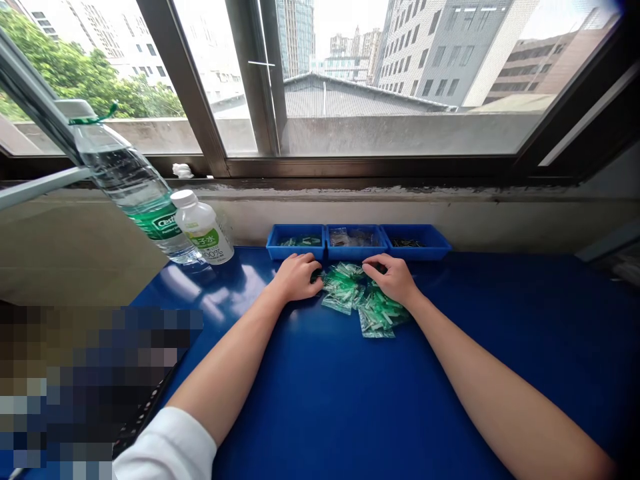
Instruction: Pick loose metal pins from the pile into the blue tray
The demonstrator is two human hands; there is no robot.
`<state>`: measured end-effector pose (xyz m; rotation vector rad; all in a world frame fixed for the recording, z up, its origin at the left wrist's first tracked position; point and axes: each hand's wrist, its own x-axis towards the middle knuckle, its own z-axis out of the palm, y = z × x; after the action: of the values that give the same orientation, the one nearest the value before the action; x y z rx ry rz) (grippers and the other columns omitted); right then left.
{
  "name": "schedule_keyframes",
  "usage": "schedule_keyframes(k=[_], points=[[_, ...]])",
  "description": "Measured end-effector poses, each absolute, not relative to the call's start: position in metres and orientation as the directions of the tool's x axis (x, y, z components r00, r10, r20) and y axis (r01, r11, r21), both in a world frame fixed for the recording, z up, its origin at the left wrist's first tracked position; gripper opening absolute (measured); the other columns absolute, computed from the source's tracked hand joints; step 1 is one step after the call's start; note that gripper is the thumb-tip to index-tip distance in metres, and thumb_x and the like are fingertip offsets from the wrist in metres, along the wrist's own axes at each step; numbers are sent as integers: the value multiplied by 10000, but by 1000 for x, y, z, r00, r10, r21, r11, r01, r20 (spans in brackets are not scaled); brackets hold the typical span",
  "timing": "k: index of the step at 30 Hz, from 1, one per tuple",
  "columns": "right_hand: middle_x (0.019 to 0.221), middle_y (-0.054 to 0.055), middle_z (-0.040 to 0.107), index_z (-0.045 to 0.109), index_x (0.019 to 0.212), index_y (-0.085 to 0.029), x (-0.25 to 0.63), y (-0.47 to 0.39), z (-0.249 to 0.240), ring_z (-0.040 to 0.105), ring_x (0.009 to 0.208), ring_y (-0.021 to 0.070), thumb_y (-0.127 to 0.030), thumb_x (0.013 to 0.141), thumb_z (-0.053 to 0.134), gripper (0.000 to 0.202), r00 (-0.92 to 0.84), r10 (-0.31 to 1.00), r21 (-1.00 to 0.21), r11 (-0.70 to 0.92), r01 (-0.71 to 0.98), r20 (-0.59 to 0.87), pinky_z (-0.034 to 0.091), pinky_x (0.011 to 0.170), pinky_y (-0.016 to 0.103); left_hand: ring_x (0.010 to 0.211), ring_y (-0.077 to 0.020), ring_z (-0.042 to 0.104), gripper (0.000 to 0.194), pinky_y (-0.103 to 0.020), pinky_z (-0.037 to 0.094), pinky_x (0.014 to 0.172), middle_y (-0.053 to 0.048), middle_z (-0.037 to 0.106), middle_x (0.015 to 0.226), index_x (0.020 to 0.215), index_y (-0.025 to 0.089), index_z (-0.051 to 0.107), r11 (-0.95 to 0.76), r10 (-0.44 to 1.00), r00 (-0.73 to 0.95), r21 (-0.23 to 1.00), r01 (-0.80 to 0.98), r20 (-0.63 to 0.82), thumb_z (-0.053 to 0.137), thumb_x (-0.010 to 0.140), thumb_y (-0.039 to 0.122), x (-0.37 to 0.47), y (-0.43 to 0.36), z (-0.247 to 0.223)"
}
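Note:
Small clear bags with green and white pieces (383,310) lie in a pile on the blue tabletop (320,400). My left hand (299,277) rests at the pile's left edge, its fingers curled and a little apart; nothing can be made out in it. At the upper right of the pile is my right hand (393,277), thumb and forefinger brought together near the bags. Whatever may be between those fingertips is too small to tell. Behind the hands stand three blue bins: the left one (295,253) has green pieces, the middle one (356,254) clear bags, the right one (425,254) small dark parts.
A large water bottle (125,177) leans at the back left, beside a small white bottle (203,227). The wall and window frame (370,167) bound the table's far side. A blurred dark area lies at the lower left.

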<state>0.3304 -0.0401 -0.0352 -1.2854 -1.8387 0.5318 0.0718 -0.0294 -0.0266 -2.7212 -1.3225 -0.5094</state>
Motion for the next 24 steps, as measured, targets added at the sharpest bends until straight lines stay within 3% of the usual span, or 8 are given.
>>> schedule_keyframes(k=[5,7,12,15,18,21,24], points=[[837,84,688,712,866,-198,325,-43,-36,626,786,242,-433,834,572,275,-152,915,-716,388,581,373,503,631,370,694,-192,550,153,-360,361,713,-54,574,717,691,167,650,-670,701,601,66,739,385,519,713,241,72,-29,-24],[841,88,686,712,871,-191,325,-43,-36,623,788,241,-424,838,569,276,-164,914,-706,393,589,372,509,634,373,680,-181,531,125,-350,356,699,-48,556,697,643,168,610,-677,676,567,93,730,471,511,701,218,71,-28,-25],[847,83,688,709,880,-190,325,-43,-37,624,798,235,-394,852,561,253,-183,911,-681,400,613,371,527,628,365,586,-130,449,142,-285,367,627,-3,493,616,635,181,525,-634,622,204,334,698,756,495,768,220,70,-27,-28],[865,86,688,698,922,-183,325,-43,-39,624,833,235,-353,864,554,230,-227,883,-622,454,637,412,543,660,370,531,-94,411,137,-230,352,560,37,458,578,717,184,524,-618,666,21,536,575,746,512,831,258,75,-27,-31],[902,90,686,667,1025,-180,320,-46,-37,617,891,239,-294,887,527,227,-333,786,-489,595,637,521,541,755,399,496,-72,393,120,-199,335,522,67,454,560,854,190,533,-590,739,-38,674,444,672,555,851,308,83,-27,-34],[976,91,684,630,1104,-189,311,-51,-34,608,952,238,-256,899,518,243,-423,678,-395,712,581,601,526,817,410,483,-67,386,198,-189,330,510,88,459,540,979,202,508,-582,784,1,735,348,620,588,847,324,92,-29,-35],[1083,76,675,602,1180,-210,302,-55,-34,600,1003,227,-233,901,526,290,-481,621,-390,775,498,619,518,852,404,462,-62,358,217,-183,306,485,99,447,520,1003,209,504,-588,794,42,749,306,606,601,845,323,97,-32,-34]])
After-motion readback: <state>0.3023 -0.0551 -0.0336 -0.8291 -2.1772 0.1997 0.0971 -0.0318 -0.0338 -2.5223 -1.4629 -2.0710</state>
